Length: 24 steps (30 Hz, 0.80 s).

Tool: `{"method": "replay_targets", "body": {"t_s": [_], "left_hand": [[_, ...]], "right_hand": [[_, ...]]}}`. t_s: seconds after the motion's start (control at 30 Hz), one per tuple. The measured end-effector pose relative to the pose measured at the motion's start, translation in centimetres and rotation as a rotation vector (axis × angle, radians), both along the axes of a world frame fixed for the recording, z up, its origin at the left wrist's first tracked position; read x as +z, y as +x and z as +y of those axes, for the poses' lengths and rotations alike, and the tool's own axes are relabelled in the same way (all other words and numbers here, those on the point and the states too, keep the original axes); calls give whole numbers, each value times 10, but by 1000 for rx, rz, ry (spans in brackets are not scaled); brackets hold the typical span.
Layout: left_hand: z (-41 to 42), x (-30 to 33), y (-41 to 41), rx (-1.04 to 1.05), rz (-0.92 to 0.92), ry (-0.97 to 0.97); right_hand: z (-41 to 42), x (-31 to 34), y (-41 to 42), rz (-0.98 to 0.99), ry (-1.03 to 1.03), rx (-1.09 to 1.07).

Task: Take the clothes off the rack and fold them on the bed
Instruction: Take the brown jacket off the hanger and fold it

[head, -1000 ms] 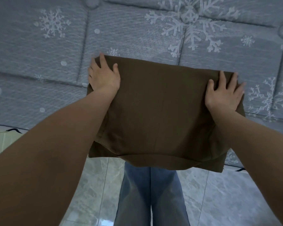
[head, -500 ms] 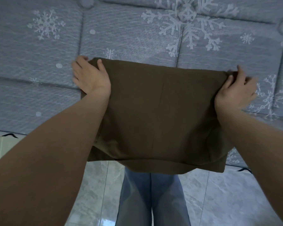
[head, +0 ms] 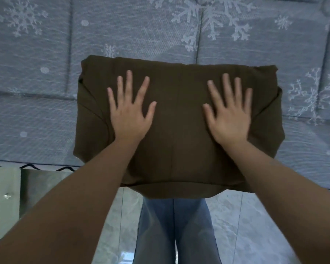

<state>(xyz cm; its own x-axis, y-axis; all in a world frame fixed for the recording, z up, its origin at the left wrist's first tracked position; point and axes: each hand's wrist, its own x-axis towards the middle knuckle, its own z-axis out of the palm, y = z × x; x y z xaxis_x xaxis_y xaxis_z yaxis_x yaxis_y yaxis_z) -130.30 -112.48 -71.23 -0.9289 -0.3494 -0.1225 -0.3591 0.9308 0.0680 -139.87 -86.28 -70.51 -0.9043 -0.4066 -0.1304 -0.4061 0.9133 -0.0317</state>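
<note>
A brown garment (head: 177, 130) lies folded into a rectangle on the grey-blue mattress (head: 46, 103), with its near edge hanging slightly over the bed's front edge. My left hand (head: 130, 113) rests flat on the left half of the garment, fingers spread. My right hand (head: 229, 115) lies flat on the right half, fingers also spread. Neither hand grips the cloth. The side folds of the garment are tucked under at both ends.
The mattress has white snowflake patterns and quilted seams and fills the upper view. Below its front edge (head: 36, 166) is a glossy tiled floor (head: 274, 225). My legs in blue jeans (head: 175, 231) stand against the bed.
Both hands have left the garment's far corners and come inward, and now they lie flat and spread on top of it. The garment lies farther onto the bed, its sides tucked narrower.
</note>
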Motion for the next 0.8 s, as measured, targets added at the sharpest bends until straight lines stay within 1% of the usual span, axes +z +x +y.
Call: {"method": "replay_targets", "body": {"t_s": [0.13,0.2,0.23,0.3,0.37,0.43,0.47,0.53,0.6,0.67,0.73,0.8], "left_hand": [[-23,-2,5,119,-2,-8],[-15,2,1,203,8,-1],[-8,6,-2,238,15,3],[10,17,-11,195,23,15],[39,27,-16,51,42,44],[73,28,-11,-53,43,85],[83,25,-6,-84,26,103],[85,13,9,-136,-18,112],[66,5,19,-182,-50,88],[52,5,27,-167,-69,53],[52,10,30,-63,-91,59],[65,19,33,49,-110,95]], "right_hand": [[64,5,-16,-75,99,-335],[66,6,-17,-92,73,-525],[61,10,-16,-70,51,-569],[38,20,-7,7,-2,-516],[0,28,12,48,-77,-321],[-37,22,43,4,-134,-84],[-48,16,59,-40,-129,7],[-43,1,76,-102,-62,104],[-13,-4,71,-124,3,100],[19,1,64,-118,63,26],[36,10,59,-145,109,-79],[36,17,59,-180,150,-128]]}}
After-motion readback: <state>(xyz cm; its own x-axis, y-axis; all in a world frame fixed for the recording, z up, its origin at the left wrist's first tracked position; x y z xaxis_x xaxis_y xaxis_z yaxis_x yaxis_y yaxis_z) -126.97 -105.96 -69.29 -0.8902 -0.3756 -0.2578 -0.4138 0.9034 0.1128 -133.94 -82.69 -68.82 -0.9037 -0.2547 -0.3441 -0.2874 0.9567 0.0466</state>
